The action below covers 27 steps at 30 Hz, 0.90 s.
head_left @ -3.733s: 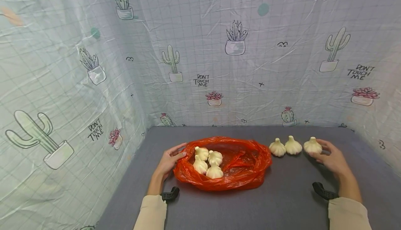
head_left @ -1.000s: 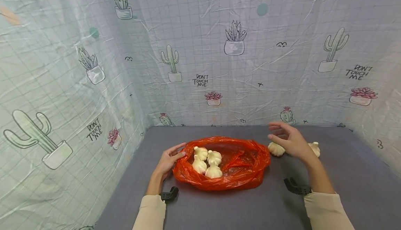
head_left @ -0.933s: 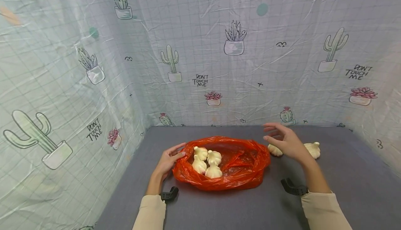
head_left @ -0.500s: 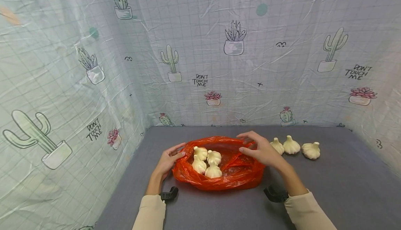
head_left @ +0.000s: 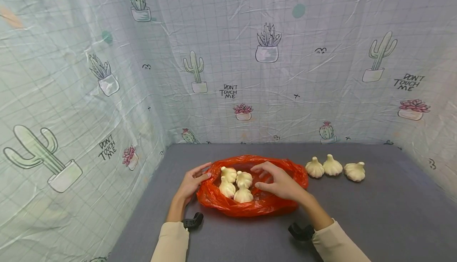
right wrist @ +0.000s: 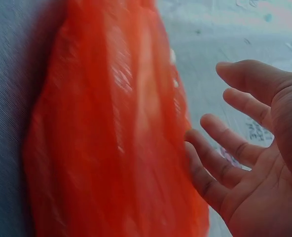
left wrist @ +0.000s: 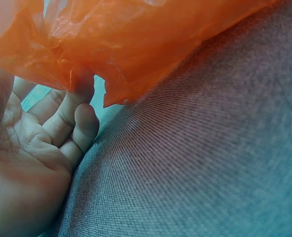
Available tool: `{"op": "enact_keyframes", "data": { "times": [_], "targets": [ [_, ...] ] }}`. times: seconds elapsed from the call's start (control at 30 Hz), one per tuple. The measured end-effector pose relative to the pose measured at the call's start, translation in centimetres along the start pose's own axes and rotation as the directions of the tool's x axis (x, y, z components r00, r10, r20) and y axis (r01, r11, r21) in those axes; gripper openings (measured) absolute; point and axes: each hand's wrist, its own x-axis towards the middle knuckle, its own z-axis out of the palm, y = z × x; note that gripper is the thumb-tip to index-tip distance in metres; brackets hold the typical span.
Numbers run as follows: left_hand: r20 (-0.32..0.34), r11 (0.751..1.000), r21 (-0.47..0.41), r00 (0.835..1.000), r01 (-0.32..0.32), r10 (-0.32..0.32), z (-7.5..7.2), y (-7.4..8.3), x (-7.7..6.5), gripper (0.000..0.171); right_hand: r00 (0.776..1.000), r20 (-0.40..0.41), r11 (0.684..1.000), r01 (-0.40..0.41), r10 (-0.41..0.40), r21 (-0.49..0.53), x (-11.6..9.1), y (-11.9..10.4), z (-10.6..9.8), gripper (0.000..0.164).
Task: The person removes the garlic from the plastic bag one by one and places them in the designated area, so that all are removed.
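Observation:
A red plastic bag [head_left: 250,209] lies with its mouth spread wide in the head view. Several garlic bulbs [head_left: 244,193] sit together in its left half. At the bag's left rim, my left hand [head_left: 189,184] holds the plastic between thumb and fingers; in the left wrist view, the orange-looking film covers some fingertips of that hand [left wrist: 37,143]. My right hand [head_left: 280,182] hovers over the bag's mouth, just right of the bulbs, and grips nothing. Its fingers are spread and gently bent in the right wrist view, beside the bag's red side [right wrist: 121,128].
Three more garlic bulbs [head_left: 333,166] stand on the grey tabletop [head_left: 385,206] to the right of the bag; the rightmost bulb [head_left: 355,171] leans over. A cactus-print curtain [head_left: 228,55] hangs behind and at the sides.
My right hand has left the rightmost garlic bulb on the table, passed leftward above the other two, and come over the bag. The left hand has stayed at the bag's rim.

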Motion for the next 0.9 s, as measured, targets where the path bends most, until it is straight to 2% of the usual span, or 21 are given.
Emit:
{"op": "enact_keyframes", "data": {
  "times": [0.37, 0.9],
  "targets": [
    [0.001, 1.000, -0.003, 1.000, -0.006, 0.006, 0.1, 0.0, 0.0, 0.051, 0.996, 0.087, 0.999, -0.027, 0.030, -0.030, 0.2, 0.3, 2.5, 0.046],
    [-0.014, 1.000, -0.013, 1.000, 0.001, -0.001, 0.1, 0.1, -0.1, 0.048, 0.988, 0.148, 0.995, -0.037, 0.052, -0.097, 0.2, 0.7, 4.2, 0.047]
  ]
}}
